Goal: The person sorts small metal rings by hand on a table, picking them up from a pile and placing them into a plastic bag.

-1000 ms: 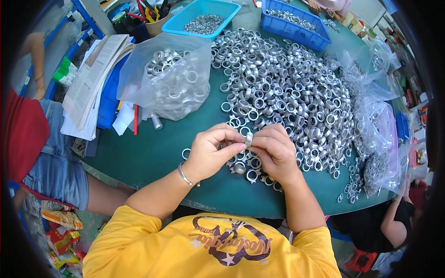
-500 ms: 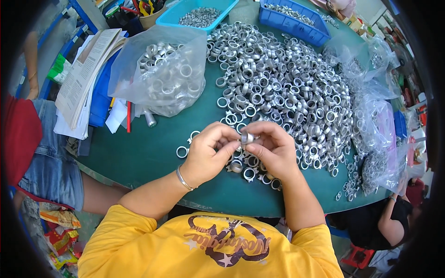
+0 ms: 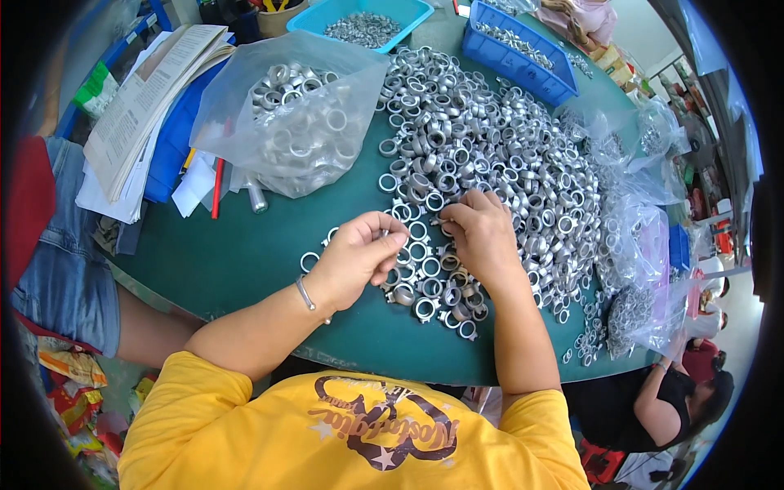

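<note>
Lying beneath and around the right grip (image 3: 483, 233) are metal rings (image 3: 557, 181).

A green table (image 3: 229, 257) fills the middle; upper left is a blue rack (image 3: 140, 29), lower right a red stool (image 3: 600, 462), and pale floor (image 3: 741, 339) at right.

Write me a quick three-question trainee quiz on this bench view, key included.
1. True or false: the right hand is closer to the big heap of loose silver metal rings than the left hand is.
2. On which wrist is the thin silver metal bangle?
3. What does the translucent plastic bag hold: A) more such rings, or B) folded newspapers?

Key: 1. True; 2. Left; 3. A
</note>
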`<state>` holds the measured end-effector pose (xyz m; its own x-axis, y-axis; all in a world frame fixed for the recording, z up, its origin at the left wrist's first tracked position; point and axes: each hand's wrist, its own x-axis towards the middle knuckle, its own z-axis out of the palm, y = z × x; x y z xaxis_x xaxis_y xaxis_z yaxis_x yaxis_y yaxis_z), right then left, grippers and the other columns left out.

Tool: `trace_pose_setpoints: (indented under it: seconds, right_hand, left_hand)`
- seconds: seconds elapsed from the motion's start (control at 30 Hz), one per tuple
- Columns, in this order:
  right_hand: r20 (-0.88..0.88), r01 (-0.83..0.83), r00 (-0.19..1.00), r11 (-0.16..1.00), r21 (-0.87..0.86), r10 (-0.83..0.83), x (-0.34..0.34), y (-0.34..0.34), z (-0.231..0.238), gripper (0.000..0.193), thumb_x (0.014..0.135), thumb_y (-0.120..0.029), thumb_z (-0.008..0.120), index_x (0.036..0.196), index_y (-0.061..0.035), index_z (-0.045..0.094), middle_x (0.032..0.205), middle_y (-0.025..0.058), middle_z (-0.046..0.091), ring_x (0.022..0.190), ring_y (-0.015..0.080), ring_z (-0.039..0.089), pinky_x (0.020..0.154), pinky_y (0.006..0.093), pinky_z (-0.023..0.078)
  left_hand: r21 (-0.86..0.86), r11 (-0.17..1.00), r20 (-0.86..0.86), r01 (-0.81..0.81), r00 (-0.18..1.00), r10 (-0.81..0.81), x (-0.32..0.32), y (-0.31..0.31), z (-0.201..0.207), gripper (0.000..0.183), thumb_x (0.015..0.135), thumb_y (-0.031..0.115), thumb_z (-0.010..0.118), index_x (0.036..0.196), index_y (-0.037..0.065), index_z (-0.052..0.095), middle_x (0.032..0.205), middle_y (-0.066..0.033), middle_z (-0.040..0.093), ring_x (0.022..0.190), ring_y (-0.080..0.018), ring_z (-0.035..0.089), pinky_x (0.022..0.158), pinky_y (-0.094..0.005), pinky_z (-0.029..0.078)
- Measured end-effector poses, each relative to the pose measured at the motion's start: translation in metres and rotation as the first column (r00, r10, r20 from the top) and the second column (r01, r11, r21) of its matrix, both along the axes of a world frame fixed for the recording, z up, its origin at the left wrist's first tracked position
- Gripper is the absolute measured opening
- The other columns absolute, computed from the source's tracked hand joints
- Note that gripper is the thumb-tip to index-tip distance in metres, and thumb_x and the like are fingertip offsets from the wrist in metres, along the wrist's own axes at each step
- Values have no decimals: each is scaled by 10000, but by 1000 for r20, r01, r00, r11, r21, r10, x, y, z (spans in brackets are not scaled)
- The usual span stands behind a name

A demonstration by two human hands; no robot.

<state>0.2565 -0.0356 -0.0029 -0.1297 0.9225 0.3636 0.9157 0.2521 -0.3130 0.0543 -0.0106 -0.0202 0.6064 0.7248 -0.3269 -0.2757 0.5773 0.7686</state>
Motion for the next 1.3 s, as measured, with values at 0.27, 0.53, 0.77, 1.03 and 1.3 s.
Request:
trace_pose_setpoints:
  seconds: [0.27, 0.53, 0.77, 1.03, 1.3]
  right_hand:
    - [-732, -178, 668, 927, -331, -133, -24, -27, 0, 123, 769, -29, 701, 874, -22, 636, 745, 35, 616, 634, 78, 547, 559, 215, 433]
    - [-534, -273, 796, 956, 104, 285, -26, -23, -3, 202, 670, 39, 715, 834, -33, 622, 777, 76, 626, 691, 238, 588, 606, 310, 470]
    - [-801, -362, 573, 930, -60, 172, -17, -28, -10, 82, 852, -74, 606, 867, 4, 626, 800, 91, 639, 702, 161, 598, 627, 270, 475]
    - [-962, -431, 268, 889, -158, -41, -15, -30, -17, 63, 887, -58, 583, 871, 3, 581, 913, 116, 637, 757, 133, 604, 655, 238, 490]
    - [-973, -340, 157, 934, 107, 169, -29, -30, -10, 275, 765, 184, 556, 944, -9, 477, 1130, 231, 571, 1011, 251, 600, 851, 332, 510]
  left_hand:
    - [203, 977, -37, 66, 997, -60, -2, -5, -3, 149, 863, 127, 642, 962, 24, 601, 745, 19, 567, 564, -24, 479, 469, -163, 386]
    - [370, 929, -70, 11, 997, 16, -4, -10, 4, 173, 842, 121, 669, 974, 16, 628, 844, 20, 632, 683, -10, 525, 592, -156, 434]
    - [417, 908, -99, 36, 995, 6, -3, -12, 8, 143, 851, 80, 645, 969, 2, 625, 866, 2, 642, 689, -25, 565, 571, -172, 486]
    - [563, 826, -126, 31, 991, 48, -1, -13, 1, 141, 845, 74, 650, 961, 0, 614, 860, -8, 632, 674, -28, 562, 533, -171, 479]
    - [-17, 993, 118, 117, 987, -114, -6, -3, 3, 249, 939, 276, 523, 1035, 46, 530, 847, -71, 608, 646, -120, 606, 459, -184, 450]
